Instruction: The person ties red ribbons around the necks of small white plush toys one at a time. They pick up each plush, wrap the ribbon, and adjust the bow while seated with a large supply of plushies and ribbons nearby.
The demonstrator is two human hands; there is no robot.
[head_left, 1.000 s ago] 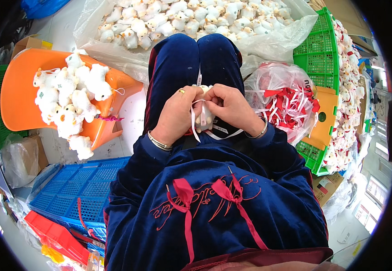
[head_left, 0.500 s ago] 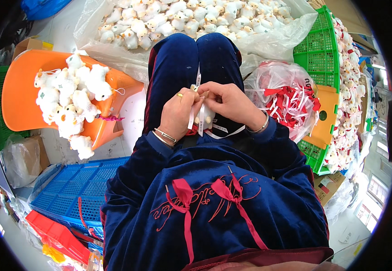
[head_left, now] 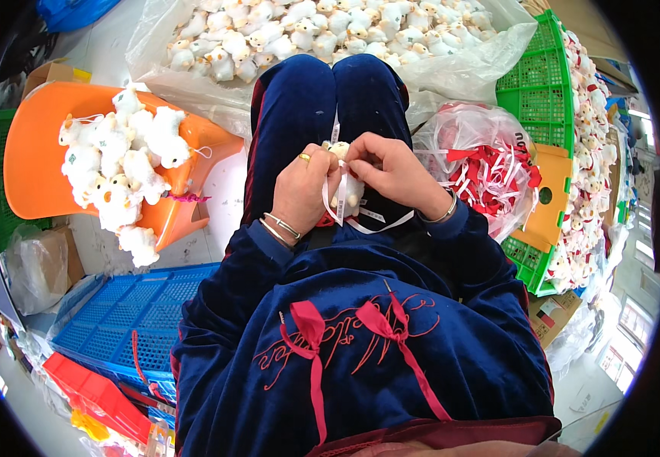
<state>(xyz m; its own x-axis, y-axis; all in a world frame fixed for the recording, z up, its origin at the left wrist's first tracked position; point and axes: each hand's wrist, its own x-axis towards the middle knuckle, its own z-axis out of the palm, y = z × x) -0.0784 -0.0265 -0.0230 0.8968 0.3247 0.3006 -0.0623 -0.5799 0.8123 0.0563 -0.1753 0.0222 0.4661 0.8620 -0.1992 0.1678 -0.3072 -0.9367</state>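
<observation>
A small white plush toy (head_left: 350, 199) rests in my lap between my hands, its pale head up by my fingertips. White ribbon (head_left: 341, 190) with dark print passes around its neck and hangs down its front. On the toy's left side, my left hand (head_left: 305, 186) is closed, pinching the ribbon between thumb and fingers. From the other side my right hand (head_left: 393, 169) also pinches ribbon close to the neck. The exact fingertip contact is partly hidden. Another loose length of white ribbon (head_left: 383, 226) lies across my lap under the toy, beside a bit of red.
Several plush toys (head_left: 117, 160) lie on an orange chair (head_left: 33, 152) at left. Many more fill a clear plastic sheet (head_left: 490, 65) ahead. At right are a bag of red and white ribbons (head_left: 490, 175) and a green crate (head_left: 535, 99); a blue crate (head_left: 124, 305) sits lower left.
My right hand has shifted slightly up and right, away from my left. The toy's head now shows between them, and the ribbon ends hang closer together.
</observation>
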